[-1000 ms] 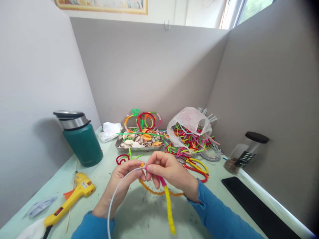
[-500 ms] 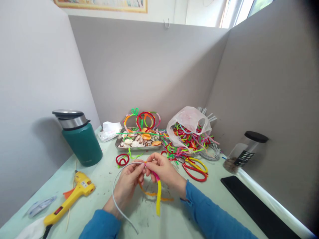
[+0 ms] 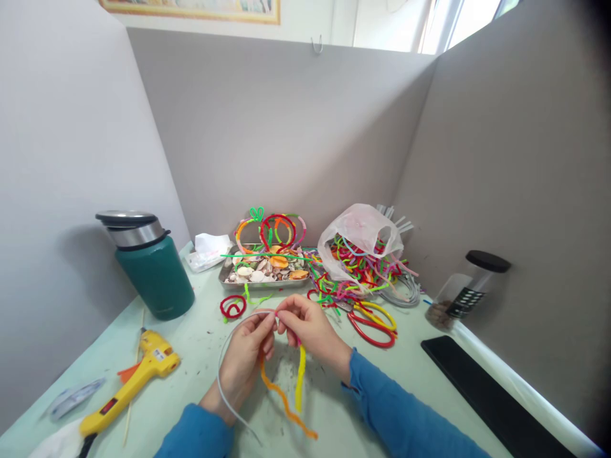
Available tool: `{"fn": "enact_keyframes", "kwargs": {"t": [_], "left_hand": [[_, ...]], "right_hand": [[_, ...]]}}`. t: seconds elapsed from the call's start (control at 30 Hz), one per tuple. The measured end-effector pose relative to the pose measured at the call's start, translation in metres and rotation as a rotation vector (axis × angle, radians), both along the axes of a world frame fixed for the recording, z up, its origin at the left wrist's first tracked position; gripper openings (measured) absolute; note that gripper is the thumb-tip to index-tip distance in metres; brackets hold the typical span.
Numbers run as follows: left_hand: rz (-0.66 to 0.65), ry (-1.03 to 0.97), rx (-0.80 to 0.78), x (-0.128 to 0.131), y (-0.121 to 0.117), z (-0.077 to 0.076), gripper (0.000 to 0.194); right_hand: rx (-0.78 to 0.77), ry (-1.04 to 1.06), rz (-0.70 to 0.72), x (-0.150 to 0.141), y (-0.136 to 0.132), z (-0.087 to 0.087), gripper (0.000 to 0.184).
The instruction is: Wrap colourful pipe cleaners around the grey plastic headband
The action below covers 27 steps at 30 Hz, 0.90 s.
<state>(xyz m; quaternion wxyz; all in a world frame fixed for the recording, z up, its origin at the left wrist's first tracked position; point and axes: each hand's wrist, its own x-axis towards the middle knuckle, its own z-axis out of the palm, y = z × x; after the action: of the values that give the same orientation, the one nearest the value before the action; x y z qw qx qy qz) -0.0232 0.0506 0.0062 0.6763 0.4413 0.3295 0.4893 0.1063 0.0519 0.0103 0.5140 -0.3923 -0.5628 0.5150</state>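
My left hand (image 3: 244, 355) is closed, thumb and fingers pinching a thin grey wire (image 3: 221, 366) that arcs back over my wrist to the table's front. Opposite it, my right hand (image 3: 309, 327) pinches the same wire where pink fuzzy wrapping shows at the fingertips. Below the right hand hangs the wire's end, covered in yellow pipe cleaner (image 3: 300, 378). An orange pipe cleaner (image 3: 285, 402) dangles from between the hands, its tip bent towards the right. My fingers hide where the orange piece meets the wire.
Behind my hands stands a metal tray (image 3: 258, 285) of seashells. Right of it, a plastic bag (image 3: 358, 229) spills pipe cleaners beside scissors (image 3: 372, 334). A green bottle (image 3: 155, 277) and yellow glue gun (image 3: 128, 381) are left; a jar (image 3: 458, 299) and black slab (image 3: 482, 388) are right.
The orange pipe cleaner has swung down towards the front and now hangs straighter. The yellow-wrapped end has shifted slightly left. Both hands stay pinched together in nearly the same place.
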Motion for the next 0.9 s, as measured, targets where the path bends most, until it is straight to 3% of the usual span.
{"fn": "enact_keyframes", "kwargs": {"t": [0.63, 0.9], "left_hand": [[-0.014, -0.049, -0.047, 0.002, -0.002, 0.002, 0.026], [0.037, -0.085, -0.094, 0.003, 0.0, -0.003, 0.027]], "right_hand": [[-0.041, 0.153, 0.071, -0.005, -0.001, -0.005, 0.022], [-0.151, 0.256, 0.099, -0.008, -0.001, -0.011, 0.023]]}}
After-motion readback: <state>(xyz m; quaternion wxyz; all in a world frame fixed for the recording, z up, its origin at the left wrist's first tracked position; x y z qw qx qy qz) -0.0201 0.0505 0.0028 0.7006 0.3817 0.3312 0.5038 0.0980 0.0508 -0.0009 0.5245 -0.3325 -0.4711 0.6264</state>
